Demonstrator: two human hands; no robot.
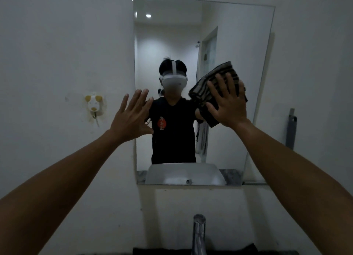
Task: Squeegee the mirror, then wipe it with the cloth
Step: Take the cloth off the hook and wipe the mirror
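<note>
Mirror (225, 35): a frameless rectangular pane fixed to a pale wall (57, 44), upright, its lower edge just above the tap.
Cloth (215, 84): dark with lighter stripes, bunched and folded, lying flat against the right half of the glass at about mid-height; its upper corner sticks out above the fingers and its lower end hangs below the palm.
Right hand (228, 104): fingers spread wide, palm pressing the cloth onto the mirror; it is not pinching, the flat hand pins the fabric to the glass.
Left hand (131, 117): open, fingers fanned and apart, holding nothing; it sits at the mirror's left edge, fingertips over the glass and the heel over the wall. Whether it touches the surface cannot be told.
Arms: both bare forearms stretch up from the lower corners of the view towards the glass.
Squeegee (291, 128): a grey long-handled tool that may be it hangs or leans upright against the wall, just right of the mirror, apart from both hands.
Wall hook (93, 104): a small white and yellow animal-shaped fitting on the wall, left of the mirror.
Tap (198, 233): chrome, upright, at the bottom centre below the mirror.
Reflection: a person in a dark top wearing a white headset, and a white basin at the bottom edge of the glass.
</note>
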